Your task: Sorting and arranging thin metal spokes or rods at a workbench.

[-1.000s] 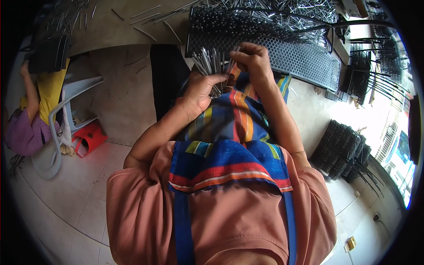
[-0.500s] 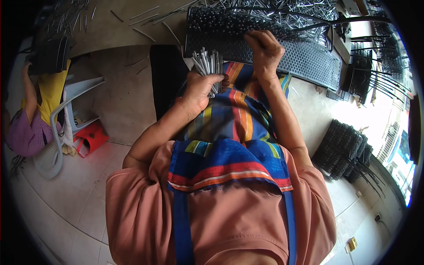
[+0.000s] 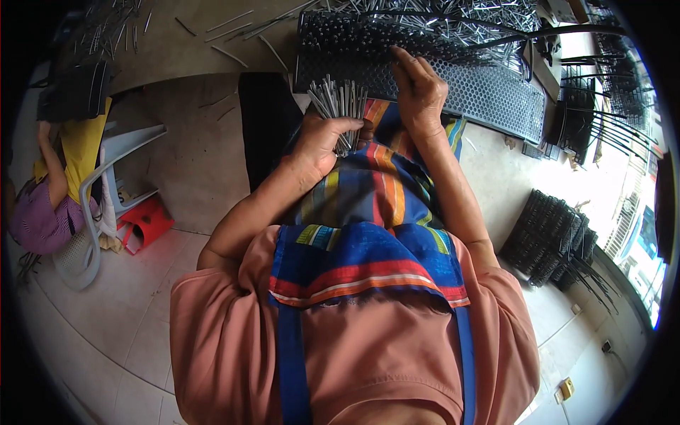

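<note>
Two hands at work: our left hand [image 3: 320, 142] clenches a bundle of metal rods [image 3: 341, 101]; our right hand [image 3: 419, 93] (fingers pressed together) seats one in the perforated panel [image 3: 489, 88]; the next insertion likely needs hole alignment.

left hand [image 3: 322, 138] – grip closed, raised | right hand [image 3: 419, 92] – reaching forward, fingers bent

Ahead, the perforated metal panel [image 3: 489, 88] bristles with upright metal pins [image 3: 425, 18], closing off most room in front of the hands. Bare concrete floor [image 3: 191, 152] lies open to the left, up to a black board [image 3: 265, 120] leaning just beside the knee. Black wire racks [image 3: 552, 237] crowd the right side; a plastic chair [image 3: 99, 191] stands well apart, far left.
</note>
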`<state>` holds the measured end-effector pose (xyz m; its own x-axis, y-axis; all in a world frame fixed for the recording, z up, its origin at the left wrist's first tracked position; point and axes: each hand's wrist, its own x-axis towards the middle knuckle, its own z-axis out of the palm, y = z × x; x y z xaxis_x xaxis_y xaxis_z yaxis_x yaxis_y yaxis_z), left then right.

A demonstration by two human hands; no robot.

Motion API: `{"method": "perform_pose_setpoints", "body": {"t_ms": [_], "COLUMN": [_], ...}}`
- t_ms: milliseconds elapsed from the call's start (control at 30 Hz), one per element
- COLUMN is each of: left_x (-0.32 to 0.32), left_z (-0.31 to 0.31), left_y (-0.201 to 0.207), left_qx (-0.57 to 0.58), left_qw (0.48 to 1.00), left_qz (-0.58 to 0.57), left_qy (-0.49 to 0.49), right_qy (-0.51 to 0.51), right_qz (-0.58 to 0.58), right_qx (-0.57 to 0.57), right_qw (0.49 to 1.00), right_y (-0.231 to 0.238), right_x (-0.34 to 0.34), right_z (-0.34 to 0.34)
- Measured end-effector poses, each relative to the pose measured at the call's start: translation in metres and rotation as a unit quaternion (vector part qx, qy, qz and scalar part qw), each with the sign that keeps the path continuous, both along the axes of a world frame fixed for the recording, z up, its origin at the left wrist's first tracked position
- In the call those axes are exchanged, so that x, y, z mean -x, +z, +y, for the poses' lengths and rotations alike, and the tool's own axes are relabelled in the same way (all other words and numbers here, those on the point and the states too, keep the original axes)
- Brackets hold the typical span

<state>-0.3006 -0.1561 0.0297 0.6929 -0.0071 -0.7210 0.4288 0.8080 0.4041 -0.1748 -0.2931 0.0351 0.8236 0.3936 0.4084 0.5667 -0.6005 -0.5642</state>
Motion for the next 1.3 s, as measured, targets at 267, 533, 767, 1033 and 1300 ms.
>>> {"method": "perform_pose_setpoints", "body": {"t_ms": [267, 533, 767, 1033, 1300], "left_x": [0.003, 0.002, 0.008, 0.007, 0.019], "left_z": [-0.002, -0.014, -0.009, -0.007, -0.004], "left_y": [0.001, -0.005, -0.016, -0.007, -0.008], "left_qx": [-0.026, -0.070, -0.056, -0.072, -0.109], "left_qw": [0.997, 0.994, 0.998, 0.997, 0.991], "left_qz": [-0.053, -0.060, 0.011, -0.012, 0.002], "left_qy": [-0.045, 0.065, -0.002, -0.018, -0.082], "right_qy": [0.027, -0.026, -0.067, -0.016, 0.015], "right_qz": [0.166, 0.581, 0.223, 0.112, 0.075], "right_qx": [-0.056, -0.292, -0.399, -0.276, -0.235], "right_qw": [0.984, 0.759, 0.887, 0.955, 0.969], "right_y": [0.002, 0.011, 0.019, 0.011, 0.014], "right_x": [0.026, 0.030, -0.002, -0.019, -0.015], "right_z": [-0.010, -0.010, -0.020, -0.022, -0.030]}}
